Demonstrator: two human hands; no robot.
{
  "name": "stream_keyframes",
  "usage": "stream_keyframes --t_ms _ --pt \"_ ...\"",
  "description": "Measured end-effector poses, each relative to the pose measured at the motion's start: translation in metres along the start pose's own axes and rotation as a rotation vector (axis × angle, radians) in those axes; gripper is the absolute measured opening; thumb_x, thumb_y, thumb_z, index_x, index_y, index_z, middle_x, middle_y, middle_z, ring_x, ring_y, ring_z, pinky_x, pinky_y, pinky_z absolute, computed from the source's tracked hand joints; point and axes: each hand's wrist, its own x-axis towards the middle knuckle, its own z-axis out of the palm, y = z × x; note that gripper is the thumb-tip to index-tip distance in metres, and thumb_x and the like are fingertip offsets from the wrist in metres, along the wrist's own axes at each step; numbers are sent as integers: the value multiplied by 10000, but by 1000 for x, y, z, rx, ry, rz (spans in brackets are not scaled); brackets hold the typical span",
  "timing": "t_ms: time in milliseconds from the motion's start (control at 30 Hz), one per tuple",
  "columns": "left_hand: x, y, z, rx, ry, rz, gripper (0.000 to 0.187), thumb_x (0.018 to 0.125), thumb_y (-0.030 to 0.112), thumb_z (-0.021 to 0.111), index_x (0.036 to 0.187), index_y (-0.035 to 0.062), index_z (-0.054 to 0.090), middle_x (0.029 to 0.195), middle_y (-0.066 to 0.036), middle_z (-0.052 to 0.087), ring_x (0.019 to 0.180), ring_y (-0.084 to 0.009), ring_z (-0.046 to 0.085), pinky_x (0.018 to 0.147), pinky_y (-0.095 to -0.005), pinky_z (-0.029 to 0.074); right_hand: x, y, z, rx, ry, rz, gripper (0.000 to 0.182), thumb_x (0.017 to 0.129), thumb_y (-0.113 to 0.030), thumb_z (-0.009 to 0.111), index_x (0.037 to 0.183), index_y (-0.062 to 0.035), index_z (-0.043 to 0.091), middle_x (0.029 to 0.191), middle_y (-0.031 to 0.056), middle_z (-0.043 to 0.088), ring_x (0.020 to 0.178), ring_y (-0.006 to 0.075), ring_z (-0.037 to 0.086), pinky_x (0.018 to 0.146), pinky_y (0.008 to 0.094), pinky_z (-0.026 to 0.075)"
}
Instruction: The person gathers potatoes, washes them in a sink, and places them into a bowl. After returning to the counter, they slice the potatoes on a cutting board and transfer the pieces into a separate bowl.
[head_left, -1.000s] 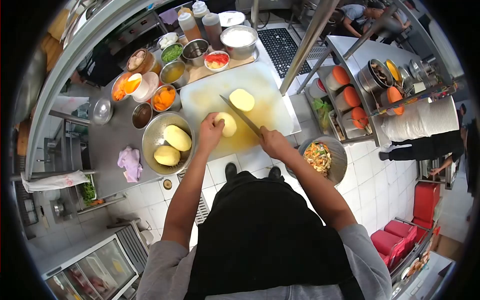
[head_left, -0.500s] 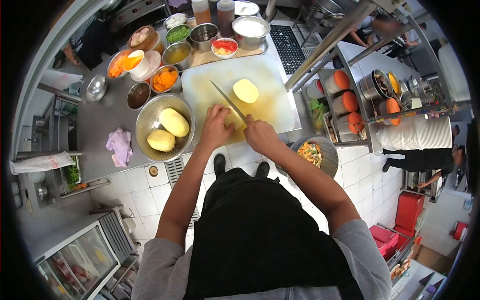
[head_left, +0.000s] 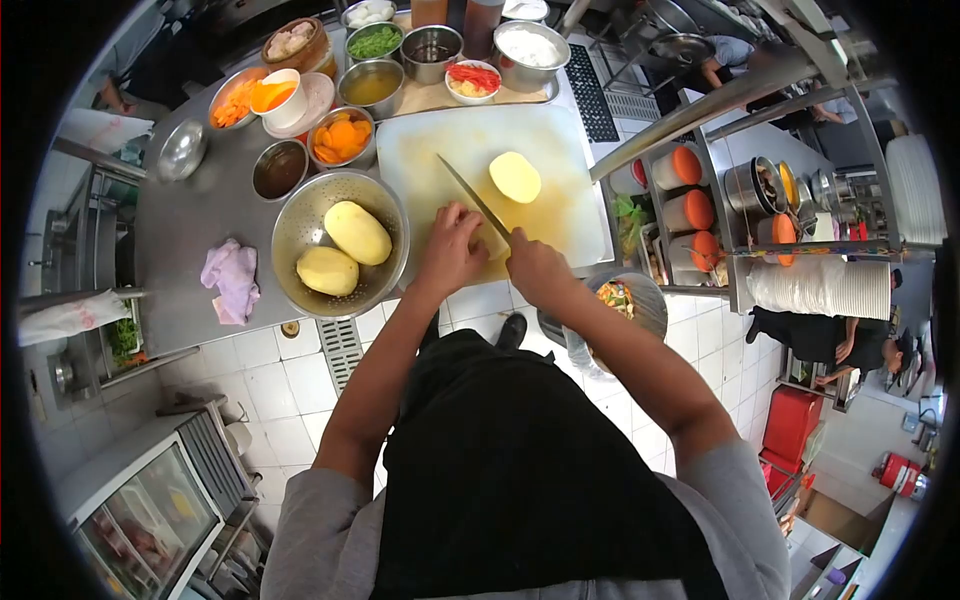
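Note:
My right hand point(head_left: 541, 268) is closed around the handle of a kitchen knife point(head_left: 472, 192), whose blade points up and left over the white cutting board point(head_left: 420, 150). To the left of the blade, my left hand point(head_left: 452, 243) has its fingers bent down on a pale yellow potato piece point(head_left: 491, 238), which they partly cover. A cut potato half point(head_left: 515, 177) lies on the board to the right of the knife, apart from both hands. Two peeled potatoes point(head_left: 357, 232) rest in a steel colander point(head_left: 290, 215) at the board's left.
Bowls of sliced carrot point(head_left: 341, 138), dark sauce point(head_left: 281, 169) and red pepper strips point(head_left: 472, 80) stand around the board's far and left edges. A purple cloth point(head_left: 231, 280) lies on the steel counter point(head_left: 180, 230). At the lower right is a bin point(head_left: 648, 305) with scraps. Other people work farther off.
The view has shifted slightly, so the board and hands sit a little farther right. Both hands keep nearly the same place on the board, with the knife still in the right.

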Motion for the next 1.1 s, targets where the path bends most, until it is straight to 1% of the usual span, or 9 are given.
stream_keyframes --t_ms 67,167,200,367,500,600,700,900,1100 --pt "6 -2 2 -2 51 24 354 715 60 674 1058 10 604 1052 -159 503 1006 -348 511 870 -426 468 19 14 43 -19 111 12 201 907 -132 526 1023 27 486 779 256 680 748 415 701 664 498 571" --pt "-6 -1 4 -32 -1 2 361 736 60 670 1082 -3 587 1075 -158 525 1048 -353 532 878 -420 476 17 20 33 40 114 -10 222 909 -149 538 1026 28 470 745 257 669 712 420 692 634 504 567" --pt "-1 -3 2 -43 10 8 357 735 59 672 1075 -6 584 1070 -160 524 1046 -354 535 879 -419 477 17 24 29 49 141 -92 206 911 -150 538 1001 27 483 738 261 664 716 428 689 641 506 566" --pt "-10 -7 -3 -138 29 36 311 740 15 664 1033 -27 570 1029 -174 502 1029 -361 508 883 -435 456 8 -6 -27 14 54 -44 187 915 -149 534 969 28 506 743 267 663 722 438 687 645 508 566" --pt "-9 -12 -1 -123 45 13 321 739 -1 667 1045 -16 573 1051 -160 526 1039 -357 532 892 -417 463 5 -14 -29 33 17 1 186 910 -142 542 980 23 495 761 279 664 742 441 689 681 515 567" --pt "-10 -15 -2 -147 40 57 310 744 -6 665 1041 -19 578 1035 -161 533 1030 -357 532 899 -417 461 16 -5 30 64 50 81 221 934 -175 532 1007 20 457 779 297 657 753 475 670 675 533 553" --pt "-13 -19 3 -143 67 55 297 752 -6 663 1039 -22 587 1036 -163 540 1031 -360 533 900 -417 459 19 1 40 122 87 65 219 928 -172 535 994 16 443 777 295 657 752 478 669 673 533 555" --pt "-13 -23 1 -222 75 32 254 754 -15 667 995 -20 588 1019 -168 547 1006 -366 542 865 -421 468 11 -27 -37 18 -72 66 227 921 -159 532 1023 42 507 860 289 676 825 454 688 762 525 556" --pt "-12 -30 5 -202 89 34 213 750 -38 655 949 -17 584 956 -163 562 966 -366 557 829 -437 473 2 -39 -35 14 -85 122 218 928 -154 495 1021 42 514 880 303 677 848 451 693 766 509 563"
